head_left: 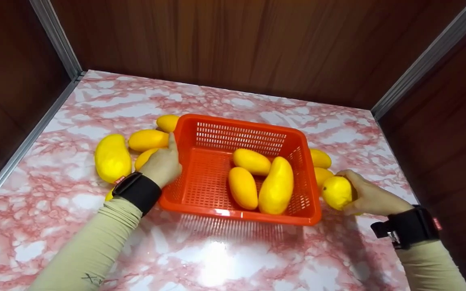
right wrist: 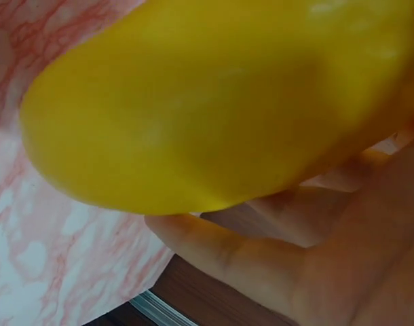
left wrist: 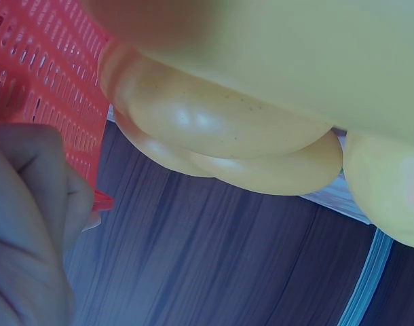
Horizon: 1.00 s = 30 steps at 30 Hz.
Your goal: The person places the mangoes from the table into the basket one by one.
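A red-orange plastic basket (head_left: 237,215) with slotted walls stands mid-table, with three yellow mangoes (head_left: 276,186) in its right half. My left hand (head_left: 162,165) grips the basket's left rim; in the left wrist view, curled fingers (left wrist: 41,183) lie against the slotted wall (left wrist: 64,88). To the right of the basket, my right hand (head_left: 372,197) holds a large yellow mango (head_left: 337,193) from its right side. The right wrist view shows that mango (right wrist: 207,109) close up, with fingers (right wrist: 227,255) along its lower side.
Several mangoes (head_left: 113,158) lie left of the basket, some partly behind my left hand. Two more mangoes (head_left: 320,158) sit against its right side, partly hidden. Brown wood-grain panels (head_left: 225,44) enclose the pink-and-white marbled tabletop (head_left: 128,97) at the back and sides.
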Tool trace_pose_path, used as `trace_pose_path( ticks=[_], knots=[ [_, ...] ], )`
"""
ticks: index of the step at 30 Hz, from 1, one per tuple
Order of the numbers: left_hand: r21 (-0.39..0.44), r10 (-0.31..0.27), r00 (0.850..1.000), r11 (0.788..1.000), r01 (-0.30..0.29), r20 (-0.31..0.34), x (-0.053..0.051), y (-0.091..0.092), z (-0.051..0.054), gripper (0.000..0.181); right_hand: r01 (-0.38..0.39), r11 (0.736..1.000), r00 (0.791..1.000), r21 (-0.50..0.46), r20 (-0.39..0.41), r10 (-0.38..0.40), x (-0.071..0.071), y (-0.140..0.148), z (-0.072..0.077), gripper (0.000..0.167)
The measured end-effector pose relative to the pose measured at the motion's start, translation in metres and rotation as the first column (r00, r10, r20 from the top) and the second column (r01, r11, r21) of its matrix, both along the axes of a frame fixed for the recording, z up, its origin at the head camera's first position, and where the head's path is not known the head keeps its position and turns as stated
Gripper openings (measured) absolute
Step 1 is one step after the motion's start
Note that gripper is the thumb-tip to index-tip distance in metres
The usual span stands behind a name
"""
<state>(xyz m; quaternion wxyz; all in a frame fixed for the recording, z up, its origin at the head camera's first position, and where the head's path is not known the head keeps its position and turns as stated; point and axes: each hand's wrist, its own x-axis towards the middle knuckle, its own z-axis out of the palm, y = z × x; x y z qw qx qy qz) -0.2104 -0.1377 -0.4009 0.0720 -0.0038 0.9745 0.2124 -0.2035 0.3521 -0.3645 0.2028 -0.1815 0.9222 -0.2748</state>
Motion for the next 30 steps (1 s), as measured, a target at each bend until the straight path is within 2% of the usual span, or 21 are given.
trace_pose_path(
  ticks=[6,10,15,22,30],
  knots=[
    [-0.015,-0.015,0.999,1.0,0.014,-0.031,0.001,0.0,0.001,0.083,0.046,0.999,0.994,-0.003,-0.1,-0.046,0.0,-0.001,0.007,0.075],
    [-0.017,-0.019,0.999,1.0,0.018,-0.033,0.001,0.001,0.001,0.083,0.08,0.997,0.978,0.001,-0.194,-0.078,-0.001,-0.004,0.009,0.077],
    [-0.012,-0.015,1.0,1.0,0.014,-0.024,0.0,0.0,0.001,0.083,0.137,0.991,0.948,0.007,-0.29,-0.129,-0.002,-0.008,0.011,0.079],
    [-0.007,-0.001,1.0,1.0,0.0,-0.008,0.0,0.0,0.0,0.082,0.192,0.979,0.892,-0.071,-0.403,-0.205,-0.004,-0.014,0.01,0.076],
    [-0.011,-0.011,1.0,1.0,0.011,-0.006,-0.001,0.0,0.001,0.083,0.303,0.937,0.83,-0.173,-0.436,-0.349,-0.004,-0.024,0.01,0.082]
  ],
)
